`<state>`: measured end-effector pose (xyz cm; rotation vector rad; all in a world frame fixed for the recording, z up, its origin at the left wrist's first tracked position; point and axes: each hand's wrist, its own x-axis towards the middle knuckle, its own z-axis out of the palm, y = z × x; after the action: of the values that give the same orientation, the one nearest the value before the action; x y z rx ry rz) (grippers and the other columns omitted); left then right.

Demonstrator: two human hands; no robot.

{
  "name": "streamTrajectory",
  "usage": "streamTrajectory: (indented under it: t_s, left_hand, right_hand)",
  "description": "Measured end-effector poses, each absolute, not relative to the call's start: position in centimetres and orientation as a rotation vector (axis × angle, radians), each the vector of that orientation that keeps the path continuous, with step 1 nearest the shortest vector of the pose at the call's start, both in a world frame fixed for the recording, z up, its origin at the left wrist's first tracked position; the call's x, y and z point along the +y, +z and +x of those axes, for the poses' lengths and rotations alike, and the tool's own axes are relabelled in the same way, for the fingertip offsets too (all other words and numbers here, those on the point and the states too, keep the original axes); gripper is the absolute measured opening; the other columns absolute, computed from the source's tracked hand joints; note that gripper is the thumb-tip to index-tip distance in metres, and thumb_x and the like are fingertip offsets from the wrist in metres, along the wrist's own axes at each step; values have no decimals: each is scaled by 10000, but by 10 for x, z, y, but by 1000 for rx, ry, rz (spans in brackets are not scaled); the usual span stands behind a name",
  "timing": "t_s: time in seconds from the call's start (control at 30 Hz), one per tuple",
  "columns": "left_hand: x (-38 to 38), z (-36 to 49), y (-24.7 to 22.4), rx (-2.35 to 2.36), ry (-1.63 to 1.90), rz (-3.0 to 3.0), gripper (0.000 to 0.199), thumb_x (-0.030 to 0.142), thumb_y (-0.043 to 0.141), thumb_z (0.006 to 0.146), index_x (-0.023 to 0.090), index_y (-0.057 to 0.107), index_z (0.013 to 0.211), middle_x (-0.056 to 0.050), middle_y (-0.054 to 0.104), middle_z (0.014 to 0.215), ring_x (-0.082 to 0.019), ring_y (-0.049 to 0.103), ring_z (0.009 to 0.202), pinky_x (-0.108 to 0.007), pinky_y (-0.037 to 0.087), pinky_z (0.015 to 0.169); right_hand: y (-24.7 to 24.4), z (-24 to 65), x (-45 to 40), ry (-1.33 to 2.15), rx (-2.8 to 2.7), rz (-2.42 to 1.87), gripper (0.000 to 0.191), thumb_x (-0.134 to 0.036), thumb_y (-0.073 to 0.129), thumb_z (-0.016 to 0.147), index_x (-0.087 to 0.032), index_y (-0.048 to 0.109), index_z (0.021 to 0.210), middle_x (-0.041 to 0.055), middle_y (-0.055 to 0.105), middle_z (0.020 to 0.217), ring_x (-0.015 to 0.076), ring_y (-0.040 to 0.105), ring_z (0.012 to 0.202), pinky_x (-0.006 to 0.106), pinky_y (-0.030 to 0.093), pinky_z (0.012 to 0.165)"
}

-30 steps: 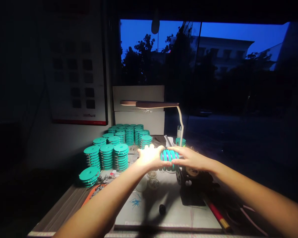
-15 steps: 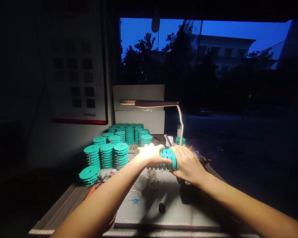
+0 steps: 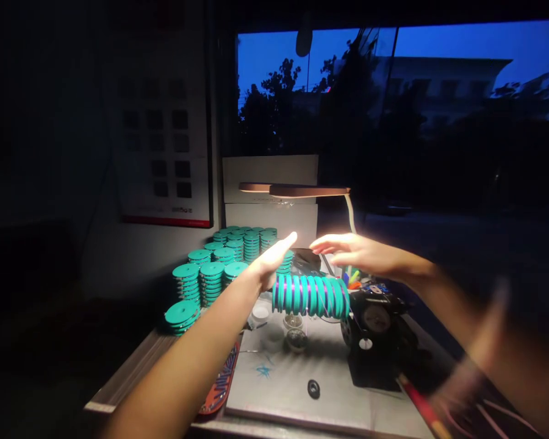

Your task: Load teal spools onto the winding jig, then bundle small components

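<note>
A row of teal spools (image 3: 308, 296) with purple thread between their discs lies sideways in front of me, its right end against a small black machine (image 3: 377, 332). My left hand (image 3: 271, 262) is at the row's left end, thumb stretched upward; part of its fingers is hidden behind the wrist and glare. Raised above the right part of the row, my right hand (image 3: 350, 251) is open, fingers pointing left and holding nothing. A thin thread hangs by the machine. Below the row, a small black ring (image 3: 313, 389) rests on the pale board (image 3: 279, 399).
Stacks of teal spools (image 3: 186, 281) crowd the table's left and back. A desk lamp (image 3: 308, 191) reaches over the work. Small bowls (image 3: 296, 339) sit under the row, and an orange tray (image 3: 231, 372) lies left of the board. A blurred red-and-yellow stick (image 3: 418, 402) is front right.
Both hands were around the spool row; now the right hand has lifted up off it and the left is at its left end. The view has shifted, showing more of the machine.
</note>
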<state>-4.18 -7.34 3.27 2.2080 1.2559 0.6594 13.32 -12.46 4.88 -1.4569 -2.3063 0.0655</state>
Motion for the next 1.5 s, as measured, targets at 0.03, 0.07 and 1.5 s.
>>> streamTrajectory:
  t_s: [0.03,0.07,1.5]
  left_hand:
    - [-72,-44,32,1215,705,2104,721,562,-67,815,216,320,1315,-58,400,1358,-194,461,1147,-296,441,838]
    - [-70,-47,32,1168,750,1993,749,574,-67,805,179,303,1324,-100,360,1377,-230,445,1161,-335,445,834]
    - [-38,-95,-67,617,1036,1517,243,205,757,503,140,600,677,18,594,602,-119,549,547,-263,441,564]
  right_hand:
    - [53,123,-116,75,-2324,-1438,333,-243,376,814,-158,512,1106,57,585,1097,149,561,970,264,444,817]
    - [53,112,-108,73,-2343,-1437,317,-279,362,833,-155,536,1067,58,598,1063,154,568,946,272,445,804]
    - [-18,57,-93,-331,-2393,-1644,307,-463,467,766,-198,488,920,34,621,825,205,594,695,260,335,528]
